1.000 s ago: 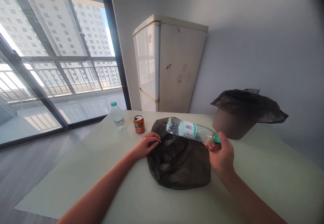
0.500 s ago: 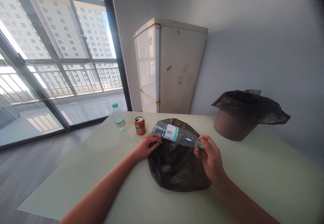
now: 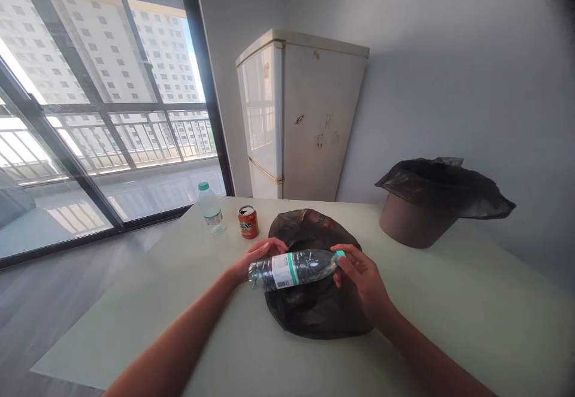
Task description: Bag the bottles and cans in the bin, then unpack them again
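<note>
A clear plastic bottle [image 3: 309,265] with a green cap and a white-and-green label lies nearly level above a black plastic bag [image 3: 318,313]. My right hand [image 3: 362,277] pinches it at the cap end. My left hand [image 3: 258,256] is just behind the bottle's base, by the bag's left edge, fingers loosely stretched and partly hidden by the bottle. Whether those fingers touch the bag or the bottle is unclear. The bag sits on the pale table [image 3: 197,319], with something reddish showing through its far side.
Left of the bag stand an orange-red drink can [image 3: 248,223] and another clear green-capped bottle [image 3: 211,210]. On the right is a brown bin [image 3: 413,223] lined with a black bag [image 3: 476,196]. A white fridge [image 3: 318,127] stands behind the table, a glass sliding door [image 3: 103,109] to the left.
The bottle has come nearer to me and leftward in my right hand, its label turned and its base now in front of my left hand. My left hand has shifted slightly.
</note>
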The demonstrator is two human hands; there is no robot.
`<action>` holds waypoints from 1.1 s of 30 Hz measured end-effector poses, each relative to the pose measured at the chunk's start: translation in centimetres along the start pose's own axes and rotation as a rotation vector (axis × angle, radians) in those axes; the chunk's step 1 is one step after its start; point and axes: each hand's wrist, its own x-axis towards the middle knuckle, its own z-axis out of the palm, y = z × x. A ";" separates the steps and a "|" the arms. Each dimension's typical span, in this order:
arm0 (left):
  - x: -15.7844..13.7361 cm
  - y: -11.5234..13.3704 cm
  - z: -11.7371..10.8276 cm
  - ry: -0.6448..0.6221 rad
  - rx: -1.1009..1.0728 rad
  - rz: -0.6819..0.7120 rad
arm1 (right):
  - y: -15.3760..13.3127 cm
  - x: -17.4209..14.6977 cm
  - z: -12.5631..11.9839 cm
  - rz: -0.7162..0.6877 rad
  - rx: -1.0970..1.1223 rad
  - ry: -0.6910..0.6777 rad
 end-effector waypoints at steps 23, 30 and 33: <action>-1.4 3.2 0.2 -0.404 0.193 -0.255 | -0.2 -0.6 0.6 -0.059 -0.148 -0.201; -2.9 3.8 -3.1 -0.035 0.117 0.024 | -0.2 0.0 0.0 -0.040 -0.413 -0.032; -4.2 5.6 -5.0 0.265 0.144 0.119 | -0.2 0.3 -0.2 -0.027 -0.455 -0.038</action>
